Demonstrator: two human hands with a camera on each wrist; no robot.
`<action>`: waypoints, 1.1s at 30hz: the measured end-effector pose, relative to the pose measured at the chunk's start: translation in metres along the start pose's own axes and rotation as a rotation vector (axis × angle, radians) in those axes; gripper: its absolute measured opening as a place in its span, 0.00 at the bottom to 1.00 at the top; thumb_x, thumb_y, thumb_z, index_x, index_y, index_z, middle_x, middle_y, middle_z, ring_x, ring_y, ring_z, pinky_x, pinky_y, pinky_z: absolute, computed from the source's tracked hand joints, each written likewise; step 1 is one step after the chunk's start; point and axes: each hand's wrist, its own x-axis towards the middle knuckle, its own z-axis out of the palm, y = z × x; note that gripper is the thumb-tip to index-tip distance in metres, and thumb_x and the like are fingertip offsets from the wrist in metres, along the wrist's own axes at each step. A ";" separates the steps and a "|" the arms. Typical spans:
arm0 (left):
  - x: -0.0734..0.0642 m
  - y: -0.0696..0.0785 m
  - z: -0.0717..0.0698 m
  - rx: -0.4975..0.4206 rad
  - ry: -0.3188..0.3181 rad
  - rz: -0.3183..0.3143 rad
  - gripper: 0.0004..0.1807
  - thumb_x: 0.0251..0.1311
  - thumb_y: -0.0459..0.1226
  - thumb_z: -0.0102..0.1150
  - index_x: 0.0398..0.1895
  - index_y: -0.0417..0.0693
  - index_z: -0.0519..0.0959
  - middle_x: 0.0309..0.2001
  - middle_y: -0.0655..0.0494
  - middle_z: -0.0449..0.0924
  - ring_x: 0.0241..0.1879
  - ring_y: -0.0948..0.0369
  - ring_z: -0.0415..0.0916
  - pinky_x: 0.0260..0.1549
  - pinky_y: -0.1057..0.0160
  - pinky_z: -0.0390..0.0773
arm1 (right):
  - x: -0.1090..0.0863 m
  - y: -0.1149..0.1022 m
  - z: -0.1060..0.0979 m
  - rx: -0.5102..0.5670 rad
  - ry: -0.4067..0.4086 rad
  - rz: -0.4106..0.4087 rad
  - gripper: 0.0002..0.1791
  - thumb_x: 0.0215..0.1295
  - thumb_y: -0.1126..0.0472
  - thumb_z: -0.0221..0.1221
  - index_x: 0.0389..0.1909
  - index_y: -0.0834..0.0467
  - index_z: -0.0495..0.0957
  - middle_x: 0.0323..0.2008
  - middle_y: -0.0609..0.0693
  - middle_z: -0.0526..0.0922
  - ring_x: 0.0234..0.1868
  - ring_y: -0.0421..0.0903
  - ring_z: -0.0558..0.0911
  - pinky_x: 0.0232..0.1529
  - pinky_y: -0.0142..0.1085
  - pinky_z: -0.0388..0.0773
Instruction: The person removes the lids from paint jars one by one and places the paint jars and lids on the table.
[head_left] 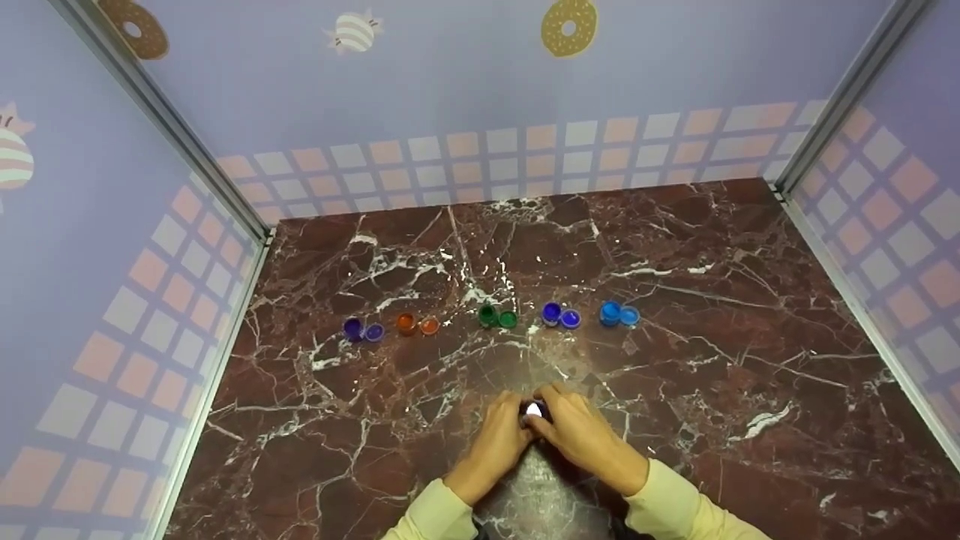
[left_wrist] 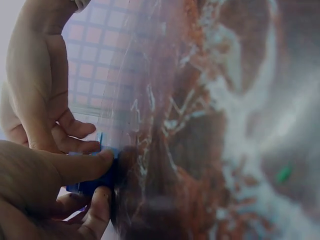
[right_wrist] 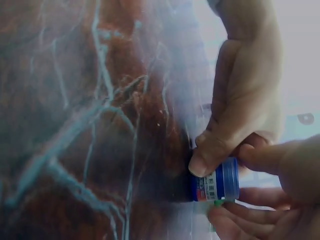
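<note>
A small dark blue paint jar with a printed label and a clear-looking lid stands on the marble tabletop, close to the person. From its left side the left hand grips it, and from the right the right hand does the same. In the head view, glare whitens the jar's top between the hands. Thumb and fingertips press around the blue jar in the left wrist view, covering much of its side.
Farther back runs a row of open paint jars, each with its lid beside it: purple, orange, green, violet-blue and light blue. Patterned panels enclose the tabletop at the back and sides.
</note>
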 end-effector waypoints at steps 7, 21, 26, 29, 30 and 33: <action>0.001 -0.003 0.000 0.014 0.020 0.038 0.16 0.43 0.24 0.75 0.38 0.38 0.82 0.35 0.50 0.81 0.38 0.50 0.81 0.40 0.54 0.81 | -0.001 -0.004 0.005 -0.214 0.081 -0.030 0.16 0.58 0.58 0.74 0.34 0.62 0.77 0.32 0.53 0.77 0.27 0.55 0.83 0.24 0.47 0.80; 0.001 -0.006 -0.002 0.025 0.024 0.063 0.15 0.42 0.25 0.76 0.33 0.39 0.81 0.32 0.53 0.78 0.34 0.54 0.78 0.38 0.56 0.79 | 0.002 -0.002 0.001 -0.160 -0.010 -0.143 0.13 0.58 0.65 0.72 0.37 0.64 0.79 0.34 0.53 0.76 0.30 0.53 0.82 0.30 0.45 0.83; 0.002 -0.006 -0.005 -0.002 -0.013 0.030 0.16 0.47 0.35 0.80 0.33 0.40 0.81 0.31 0.54 0.77 0.32 0.58 0.75 0.35 0.59 0.78 | 0.007 0.008 -0.008 -0.078 -0.143 -0.271 0.17 0.58 0.69 0.70 0.48 0.64 0.81 0.43 0.54 0.80 0.41 0.51 0.84 0.43 0.43 0.85; 0.002 -0.006 -0.006 -0.009 -0.026 0.021 0.19 0.47 0.37 0.81 0.36 0.39 0.81 0.33 0.53 0.79 0.35 0.56 0.78 0.38 0.58 0.79 | 0.012 0.015 -0.013 -0.080 -0.205 -0.372 0.18 0.56 0.71 0.69 0.49 0.62 0.84 0.48 0.53 0.82 0.47 0.50 0.82 0.50 0.42 0.82; 0.002 -0.006 -0.006 -0.009 -0.027 0.021 0.19 0.46 0.37 0.81 0.36 0.38 0.81 0.34 0.53 0.79 0.36 0.55 0.79 0.39 0.57 0.80 | 0.014 0.016 -0.015 -0.082 -0.218 -0.404 0.18 0.55 0.72 0.70 0.49 0.61 0.84 0.49 0.52 0.83 0.48 0.49 0.81 0.51 0.42 0.82; 0.003 -0.005 -0.006 -0.008 -0.024 0.020 0.19 0.44 0.35 0.81 0.36 0.39 0.81 0.35 0.52 0.79 0.37 0.52 0.80 0.40 0.56 0.80 | 0.018 0.020 -0.016 -0.089 -0.227 -0.483 0.19 0.52 0.74 0.70 0.46 0.57 0.87 0.49 0.49 0.85 0.48 0.48 0.79 0.52 0.41 0.80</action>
